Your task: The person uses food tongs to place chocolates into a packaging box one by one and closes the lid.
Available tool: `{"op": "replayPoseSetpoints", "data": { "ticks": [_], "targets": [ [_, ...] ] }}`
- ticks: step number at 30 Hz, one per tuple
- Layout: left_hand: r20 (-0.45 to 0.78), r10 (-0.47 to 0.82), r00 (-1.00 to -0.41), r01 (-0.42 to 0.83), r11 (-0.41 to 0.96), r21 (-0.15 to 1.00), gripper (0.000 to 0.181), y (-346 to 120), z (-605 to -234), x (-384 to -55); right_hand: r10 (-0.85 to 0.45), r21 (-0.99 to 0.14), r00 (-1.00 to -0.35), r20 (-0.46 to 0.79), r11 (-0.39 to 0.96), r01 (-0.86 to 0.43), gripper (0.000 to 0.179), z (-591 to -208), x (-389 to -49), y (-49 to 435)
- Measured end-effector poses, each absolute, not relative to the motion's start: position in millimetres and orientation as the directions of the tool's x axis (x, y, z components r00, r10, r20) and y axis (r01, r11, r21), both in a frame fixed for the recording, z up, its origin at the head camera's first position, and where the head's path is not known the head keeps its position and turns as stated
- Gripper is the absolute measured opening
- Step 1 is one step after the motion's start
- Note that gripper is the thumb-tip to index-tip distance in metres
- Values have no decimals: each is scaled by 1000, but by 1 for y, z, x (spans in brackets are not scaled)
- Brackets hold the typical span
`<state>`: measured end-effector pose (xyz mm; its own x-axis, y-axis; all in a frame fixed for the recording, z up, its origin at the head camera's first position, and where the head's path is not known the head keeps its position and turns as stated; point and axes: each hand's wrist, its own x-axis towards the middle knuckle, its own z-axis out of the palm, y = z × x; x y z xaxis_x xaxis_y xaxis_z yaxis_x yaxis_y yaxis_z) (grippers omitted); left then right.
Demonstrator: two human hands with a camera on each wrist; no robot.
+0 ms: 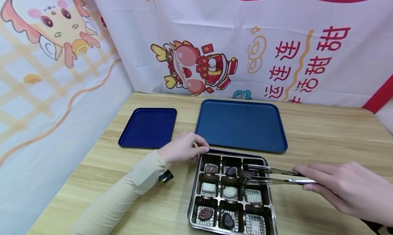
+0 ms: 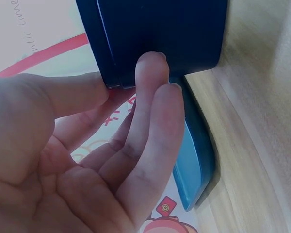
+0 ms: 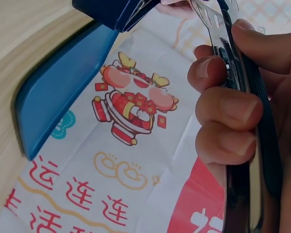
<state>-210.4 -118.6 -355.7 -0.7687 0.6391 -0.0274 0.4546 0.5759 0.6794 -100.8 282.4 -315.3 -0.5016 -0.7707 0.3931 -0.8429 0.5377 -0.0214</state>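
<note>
A box of chocolates with a dark divided insert lies on the table; its dark blue side fills the top of the left wrist view. My left hand pinches the box's far left corner between thumb and fingers. My right hand grips metal tongs, whose tips reach into the far right compartment around a dark chocolate. Whether the tips touch it I cannot tell. Dark and white chocolates, such as a round white one, sit in other compartments. The near right compartment shows only clear liner.
Behind the box lies a large blue tray. A smaller dark blue tray is at the far left. A small black object shows by the left sleeve. Printed cloth hangs along the table's back and left edges.
</note>
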Motion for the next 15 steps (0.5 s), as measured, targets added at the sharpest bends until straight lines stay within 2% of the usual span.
{"op": "replayPoseSetpoints", "data": {
  "ticks": [7,10,15],
  "targets": [
    [-39,635,-772,442,579,685,15,-118,-354,-210,-801,3,-445,401,487,-874,39,-319,-91,292],
    [-35,634,-773,446,581,681,16,-118,-354,-211,-817,-59,-458,350,469,-881,33,-320,-86,293],
    [-37,634,-772,449,586,674,16,-118,-355,-212,-849,-136,-451,274,430,-893,35,-324,-79,292]
  ]
}}
